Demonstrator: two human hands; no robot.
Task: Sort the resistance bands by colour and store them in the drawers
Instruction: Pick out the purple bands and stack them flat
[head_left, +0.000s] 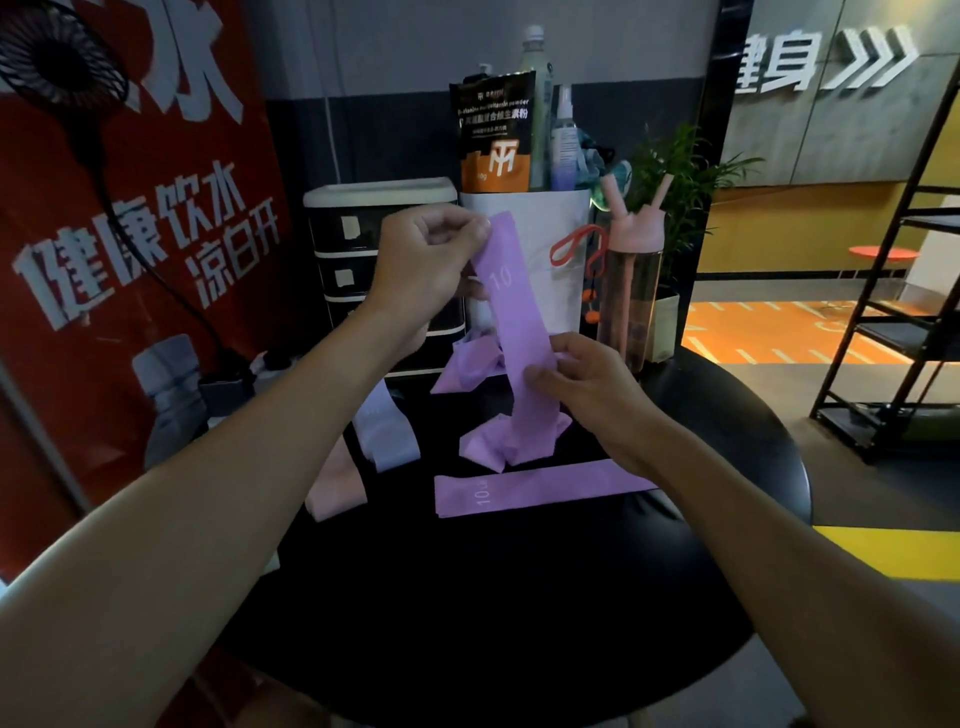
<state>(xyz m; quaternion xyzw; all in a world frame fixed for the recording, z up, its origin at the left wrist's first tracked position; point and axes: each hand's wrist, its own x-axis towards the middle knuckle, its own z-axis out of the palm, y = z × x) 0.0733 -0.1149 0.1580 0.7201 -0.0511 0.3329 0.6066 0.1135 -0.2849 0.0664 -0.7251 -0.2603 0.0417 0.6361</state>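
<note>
Holding a purple band (514, 312) stretched upright between both hands, above the table (467, 597).

Left hand (431, 254) is raised, wrist bent, fingers curled and pinching the band's top end. Right hand (582, 379) sits lower and nearer, thumb and fingers pinching the band partway down. The tail of the band trails onto a crumpled purple heap (506, 441). Judged purpose: pulling the band straight to flatten it and read its "10" mark and colour before storing. A flat band (540, 491), same purple, lies just in front of the heap, probably laid out as the start of that colour's pile. A pale band (387, 434) and a pink band (332, 488) lie apart to the left, suggesting separate colour groups. Drawers (353, 275) stand behind the left hand, all appearing closed; nothing visibly stored yet.
</note>
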